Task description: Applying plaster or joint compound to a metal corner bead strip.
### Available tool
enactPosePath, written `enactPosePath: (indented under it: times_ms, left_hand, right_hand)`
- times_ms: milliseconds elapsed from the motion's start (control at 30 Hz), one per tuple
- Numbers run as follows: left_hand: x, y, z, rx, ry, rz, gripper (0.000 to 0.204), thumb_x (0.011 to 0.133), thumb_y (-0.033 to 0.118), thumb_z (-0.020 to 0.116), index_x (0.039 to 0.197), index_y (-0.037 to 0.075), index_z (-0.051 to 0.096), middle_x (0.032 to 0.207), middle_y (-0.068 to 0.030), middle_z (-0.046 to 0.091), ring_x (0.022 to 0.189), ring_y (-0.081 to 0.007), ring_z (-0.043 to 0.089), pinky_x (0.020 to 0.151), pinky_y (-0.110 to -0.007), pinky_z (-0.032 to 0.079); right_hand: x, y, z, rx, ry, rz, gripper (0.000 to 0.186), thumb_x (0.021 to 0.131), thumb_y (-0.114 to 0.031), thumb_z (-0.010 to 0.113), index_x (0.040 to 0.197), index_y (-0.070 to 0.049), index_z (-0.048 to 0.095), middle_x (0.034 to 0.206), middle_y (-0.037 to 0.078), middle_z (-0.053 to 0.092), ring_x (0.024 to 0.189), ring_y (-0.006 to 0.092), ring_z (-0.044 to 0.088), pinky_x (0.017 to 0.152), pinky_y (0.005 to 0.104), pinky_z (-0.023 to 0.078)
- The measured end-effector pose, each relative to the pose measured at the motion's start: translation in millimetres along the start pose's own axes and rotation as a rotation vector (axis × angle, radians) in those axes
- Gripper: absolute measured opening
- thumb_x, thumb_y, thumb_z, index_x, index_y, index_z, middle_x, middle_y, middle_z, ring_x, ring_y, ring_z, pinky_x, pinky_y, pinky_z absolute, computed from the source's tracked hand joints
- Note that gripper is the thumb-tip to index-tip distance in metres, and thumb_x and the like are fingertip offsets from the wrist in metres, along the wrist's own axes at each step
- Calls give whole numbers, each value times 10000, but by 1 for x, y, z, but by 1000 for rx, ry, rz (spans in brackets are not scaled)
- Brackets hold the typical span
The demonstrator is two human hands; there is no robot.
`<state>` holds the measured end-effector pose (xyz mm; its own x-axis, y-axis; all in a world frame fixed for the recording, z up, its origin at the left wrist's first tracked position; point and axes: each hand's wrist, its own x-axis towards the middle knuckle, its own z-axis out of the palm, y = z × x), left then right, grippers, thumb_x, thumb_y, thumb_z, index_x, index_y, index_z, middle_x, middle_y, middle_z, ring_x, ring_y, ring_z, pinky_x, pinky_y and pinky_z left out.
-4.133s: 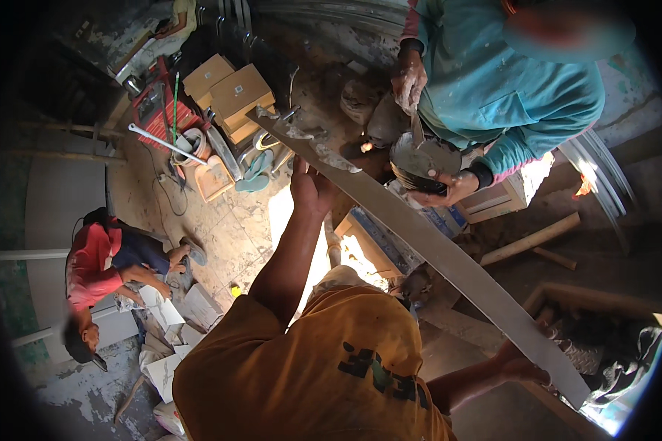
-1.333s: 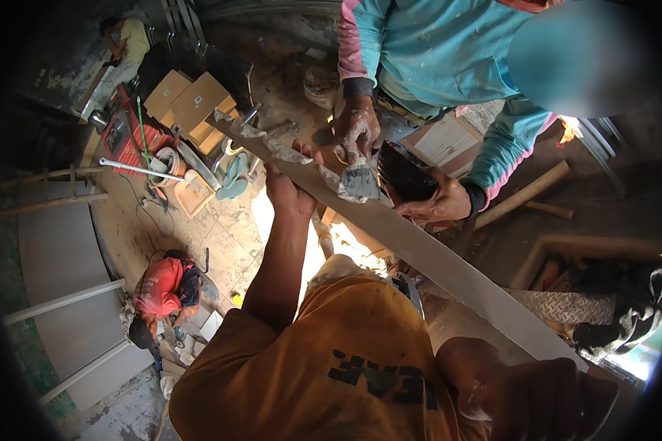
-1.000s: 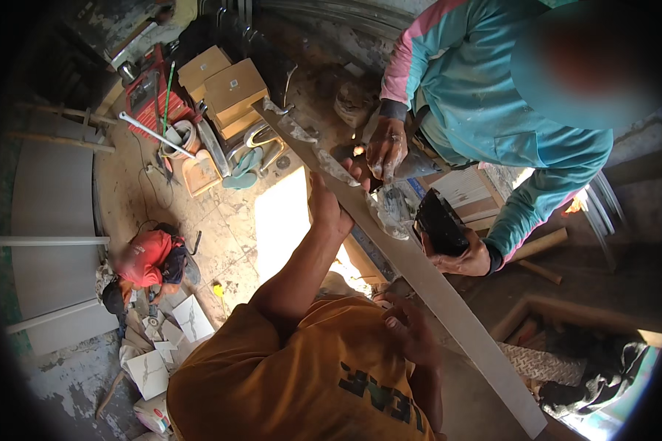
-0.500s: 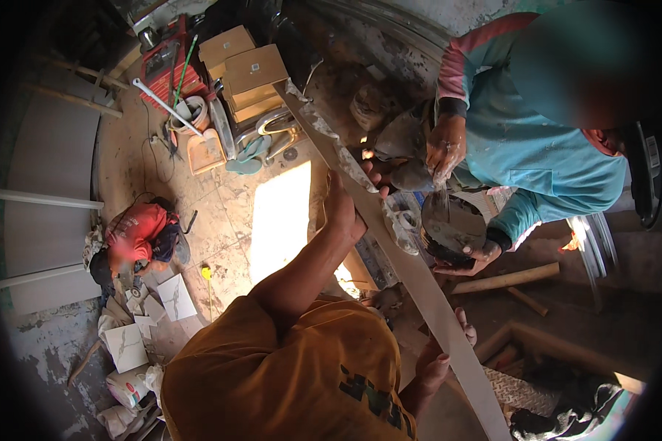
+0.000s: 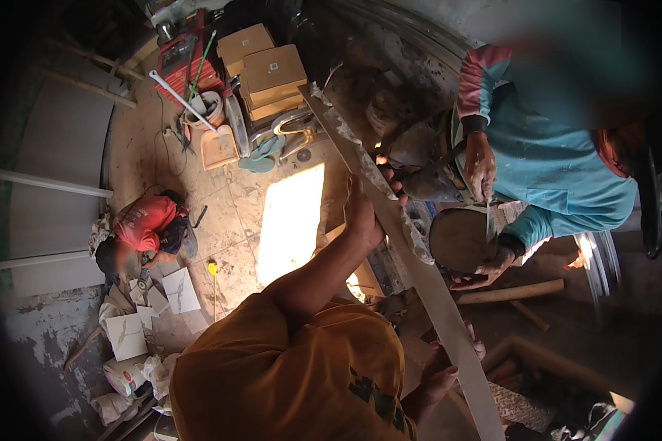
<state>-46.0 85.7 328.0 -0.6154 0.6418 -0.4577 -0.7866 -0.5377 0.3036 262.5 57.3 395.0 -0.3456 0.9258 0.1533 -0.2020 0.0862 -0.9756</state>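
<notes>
A long, narrow pale strip of board (image 5: 440, 305) slants from the upper middle to the lower right, with lumps of wet grey paste (image 5: 360, 165) along its far part. My left hand (image 5: 368, 213) is closed round the strip at its middle, fingers coming up on the far edge. Farther down, my right hand (image 5: 449, 371) grips the same strip near its lower end, fingertips showing past the edge. Across the strip, a co-worker in a blue-green top holds a flat-bladed trowel (image 5: 490, 220) over a round, dark-rimmed bucket (image 5: 460, 239) of grey mix, the other hand supporting the bucket.
Behind the strip's far end stand cardboard boxes (image 5: 272, 73), a dustpan (image 5: 219, 147) and sandals (image 5: 261, 156). At left, another person in red (image 5: 147, 224) crouches near cut tiles (image 5: 180, 290). Wooden pieces (image 5: 511, 292) lie at right beyond the strip.
The whole view has shifted slightly, moving most things right. The co-worker's trowel hand has moved from the bucket's far side to its right side. My hands still hold the strip.
</notes>
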Motion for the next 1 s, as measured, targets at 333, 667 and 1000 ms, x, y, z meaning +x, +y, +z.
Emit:
enactPosePath:
  times_ms: [333, 667, 1000]
  left_hand:
    - [-5, 7, 13, 9, 8, 29, 415, 1022, 500, 311, 1229, 162, 435, 1125, -28, 559, 911, -172, 563, 806, -427, 505]
    - [-1, 9, 11, -82, -10, 20, 427, 1024, 466, 336, 1154, 91, 494, 1048, -73, 577, 894, -223, 565, 794, -392, 497]
    - [10, 16, -6, 36, -288, 41, 365, 1017, 336, 380, 1155, 28, 519, 1046, -106, 583, 889, -225, 576, 791, -380, 515]
  right_hand:
    - [5, 5, 1, -5, 29, -36, 808, 749, -591, 736, 1283, -99, 381, 1307, 261, 446, 1122, 323, 555, 657, 303, 613]
    - [7, 10, 2, 121, 19, 16, 780, 721, -565, 780, 1218, -98, 403, 1293, 263, 454, 1092, 339, 567, 725, 347, 594]
    - [10, 21, -14, 192, -116, -33, 771, 706, -426, 846, 1259, -114, 408, 1323, 280, 428, 1128, 372, 557, 805, 404, 566]
